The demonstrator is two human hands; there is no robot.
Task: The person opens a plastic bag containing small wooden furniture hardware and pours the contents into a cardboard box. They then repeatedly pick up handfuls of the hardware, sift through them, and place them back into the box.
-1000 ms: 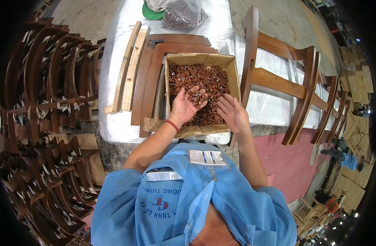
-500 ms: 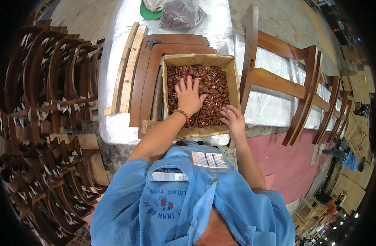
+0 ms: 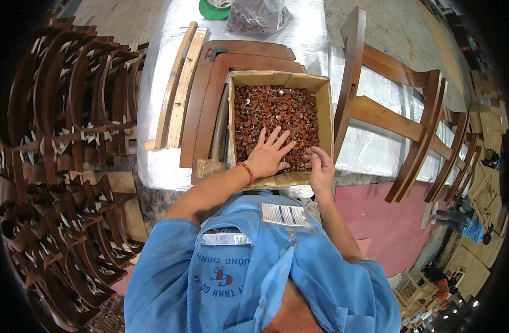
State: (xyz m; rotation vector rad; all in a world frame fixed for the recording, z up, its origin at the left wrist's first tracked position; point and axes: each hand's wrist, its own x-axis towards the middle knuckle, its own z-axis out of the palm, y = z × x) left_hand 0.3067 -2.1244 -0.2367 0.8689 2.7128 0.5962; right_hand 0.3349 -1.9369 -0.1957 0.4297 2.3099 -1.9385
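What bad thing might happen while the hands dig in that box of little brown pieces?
1. The cardboard box sits on stacked wooden frames, not flat on the table, and its near flap hangs at the table edge. Pressing with the left hand might tip it.
2. The small brown pieces are heaped loose, so some may spill when the right hand scoops at the near wall.
3. Many pieces seem to have thin metal pins, which might prick a finger.

A light-blue short-sleeved work shirt (image 3: 254,277) w/ red-and-blue chest lettering is worn; a red bead bracelet (image 3: 246,172) is seen on the left wrist, a small box (image 3: 225,238) in the pocket.
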